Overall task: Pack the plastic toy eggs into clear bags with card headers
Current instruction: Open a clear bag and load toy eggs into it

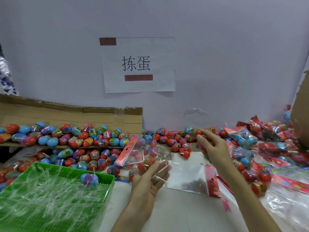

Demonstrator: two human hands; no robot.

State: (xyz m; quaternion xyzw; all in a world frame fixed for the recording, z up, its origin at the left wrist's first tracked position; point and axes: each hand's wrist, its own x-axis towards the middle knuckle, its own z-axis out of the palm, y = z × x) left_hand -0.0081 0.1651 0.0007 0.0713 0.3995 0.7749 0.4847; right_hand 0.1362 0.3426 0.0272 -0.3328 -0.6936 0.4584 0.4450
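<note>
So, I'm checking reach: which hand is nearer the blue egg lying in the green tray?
Left. The left hand, holding a clear bag, is just right of the blue egg, outside the green tray; the right hand is farther right, pinching a red egg.

Paper sign [139, 64] on wall: "拣蛋". Egg labels unreadable.

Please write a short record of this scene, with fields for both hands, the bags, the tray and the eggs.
left hand: palm up, holds the clear bag
clear bag: pink card header on top, bagged egg low inside
right hand: pinches a red egg above the loose eggs
empty bag: flat on the table, between the arms
green tray: near left, holds one blue egg
packed bags: piled at the right
</note>
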